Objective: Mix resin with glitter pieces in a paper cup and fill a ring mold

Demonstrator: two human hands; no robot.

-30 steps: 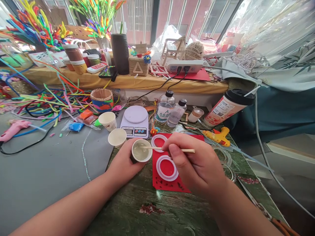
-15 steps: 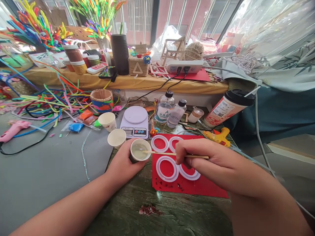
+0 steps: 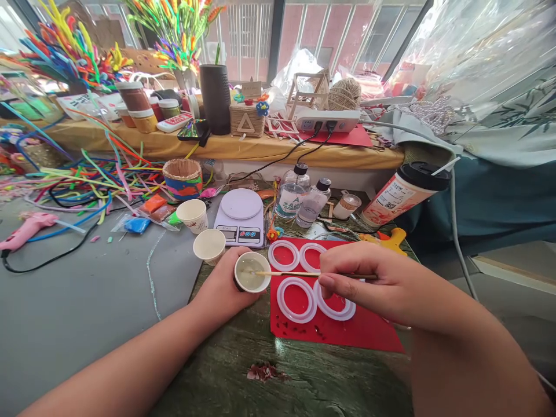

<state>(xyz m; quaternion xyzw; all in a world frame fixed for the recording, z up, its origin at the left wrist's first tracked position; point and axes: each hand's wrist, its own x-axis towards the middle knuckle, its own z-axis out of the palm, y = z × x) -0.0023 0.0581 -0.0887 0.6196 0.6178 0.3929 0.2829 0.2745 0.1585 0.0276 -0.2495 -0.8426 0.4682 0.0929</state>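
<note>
My left hand (image 3: 226,284) is wrapped round a paper cup (image 3: 252,289) that holds a cloudy, pale liquid. Between the fingers and thumb of my right hand (image 3: 360,278) is a thin wooden stick (image 3: 293,274), its far end dipped in that liquid. Below the stick lies a red sheet (image 3: 343,341) bearing several whitish ring-shaped silicone molds (image 3: 283,304); my right hand partly covers some of them. Two more paper cups, one nearer (image 3: 209,247) and one farther back (image 3: 193,216), stand left of the held cup. Behind is a kitchen scale (image 3: 238,226).
Two clear bottles with black caps (image 3: 292,194) stand behind the molds. A tilted drink cup (image 3: 403,191) and a yellow glue gun (image 3: 393,240) are at right. Pipe cleaners (image 3: 87,179) and a pink glue gun (image 3: 30,231) lie left. A power strip (image 3: 330,121) sits on the ledge.
The stick's tip has shifted left within the cup, and my right hand has turned slightly. The whole view has moved a little, so things appear slightly lower and to the right.
</note>
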